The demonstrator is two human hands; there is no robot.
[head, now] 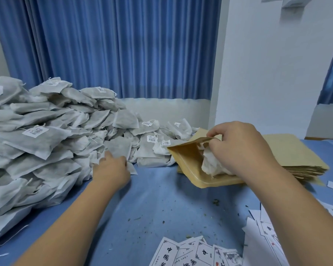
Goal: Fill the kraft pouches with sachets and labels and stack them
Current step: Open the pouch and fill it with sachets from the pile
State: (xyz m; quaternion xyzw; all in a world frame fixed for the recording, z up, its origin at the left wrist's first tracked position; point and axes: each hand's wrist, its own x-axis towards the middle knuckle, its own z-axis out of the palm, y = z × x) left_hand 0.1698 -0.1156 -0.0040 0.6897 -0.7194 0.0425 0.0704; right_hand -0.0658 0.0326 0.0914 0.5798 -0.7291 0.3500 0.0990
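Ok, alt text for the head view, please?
The right hand pinches open a tan kraft paper pouch with a white sachet inside, atop a stack of flat pouches; the left hand touches a heap of grey-white sachets on the blue table.

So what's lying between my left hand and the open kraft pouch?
In the head view, a few loose sachets lie between the left hand and the kraft pouch, towards the back; nearer you it's bare blue table.

The heaped grey-white cloth sachets (37, 141) look fibrous and matt. The open tan kraft-paper pouch (186, 160) is smooth and dull, as is the flat tan paper stack (296, 150). White printed paper labels (188, 252) lie smooth on the matt blue table cover (161, 198).
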